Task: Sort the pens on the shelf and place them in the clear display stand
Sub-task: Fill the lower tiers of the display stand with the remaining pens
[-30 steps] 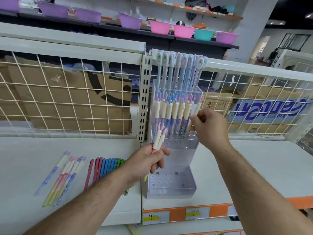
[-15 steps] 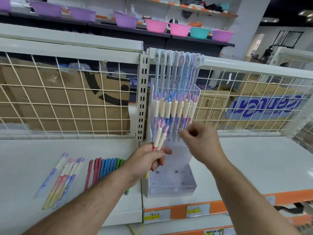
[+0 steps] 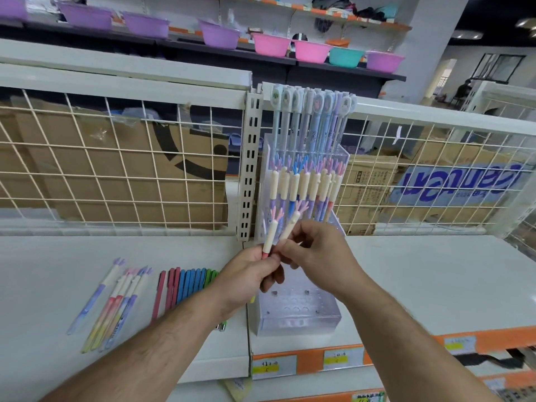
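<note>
Over the front of the white metal shelf (image 3: 420, 271), both hands hold cream-capped pens before the clear acrylic display stand (image 3: 298, 317).

Left hand (image 3: 246, 277) is curled round the pink barrel of a cream-capped pen with a pink branched top (image 3: 270, 237), held upright. Right hand (image 3: 316, 253) pinches the cap of a second cream-capped pen (image 3: 289, 229), tilted rightwards just beside the first, its lower end hidden between the hands. Directly behind them, the stand's lowest tier shows round holes, its middle tier carries a row of matching cream-capped pens (image 3: 304, 184), and tall pale blue pens (image 3: 311, 126) stand at its back. Leftwards, flat on the shelf, lie pastel gradient pens (image 3: 113, 300) and, near them, a row of red, blue and green pens (image 3: 185, 285). Behind runs a cream wire grid (image 3: 116, 169), then brown cardboard boxes (image 3: 139, 181), and farthest off purple, pink and teal plastic basins (image 3: 272, 44).
</note>
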A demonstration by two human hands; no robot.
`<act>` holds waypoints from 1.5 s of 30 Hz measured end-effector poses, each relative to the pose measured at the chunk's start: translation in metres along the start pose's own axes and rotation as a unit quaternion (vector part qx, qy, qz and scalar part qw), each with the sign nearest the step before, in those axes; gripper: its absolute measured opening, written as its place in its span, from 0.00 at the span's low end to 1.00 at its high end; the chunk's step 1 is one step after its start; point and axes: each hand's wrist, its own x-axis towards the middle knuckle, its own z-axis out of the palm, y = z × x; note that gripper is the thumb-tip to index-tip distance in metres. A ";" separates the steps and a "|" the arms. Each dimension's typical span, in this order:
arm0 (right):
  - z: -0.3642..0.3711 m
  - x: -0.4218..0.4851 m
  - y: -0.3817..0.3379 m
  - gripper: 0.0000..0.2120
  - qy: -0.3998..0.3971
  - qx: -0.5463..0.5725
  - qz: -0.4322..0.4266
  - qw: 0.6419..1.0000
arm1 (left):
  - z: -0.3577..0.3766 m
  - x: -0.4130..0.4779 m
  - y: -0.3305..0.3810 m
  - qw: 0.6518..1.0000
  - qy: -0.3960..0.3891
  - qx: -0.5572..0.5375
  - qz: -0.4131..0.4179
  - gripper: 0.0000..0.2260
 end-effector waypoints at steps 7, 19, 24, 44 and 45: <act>-0.010 0.020 -0.028 0.05 0.191 0.126 -0.056 0.972 | -0.015 0.000 -0.003 0.998 0.062 -0.026 0.000 0.11; 0.014 0.040 -0.018 0.06 0.155 -0.171 -0.075 0.970 | -0.029 -0.002 -0.006 0.993 0.082 -0.089 0.000 0.11; 0.022 0.042 -0.015 0.05 0.140 -0.215 -0.069 0.964 | -0.031 -0.002 -0.009 0.992 0.075 -0.103 0.011 0.15; 0.026 0.003 -0.015 0.09 0.072 0.000 -0.013 0.997 | -0.020 -0.001 -0.007 0.998 -0.021 0.043 0.036 0.12; 0.024 0.002 -0.015 0.10 0.075 0.011 -0.012 0.997 | -0.019 -0.001 -0.007 0.998 -0.020 0.048 0.036 0.12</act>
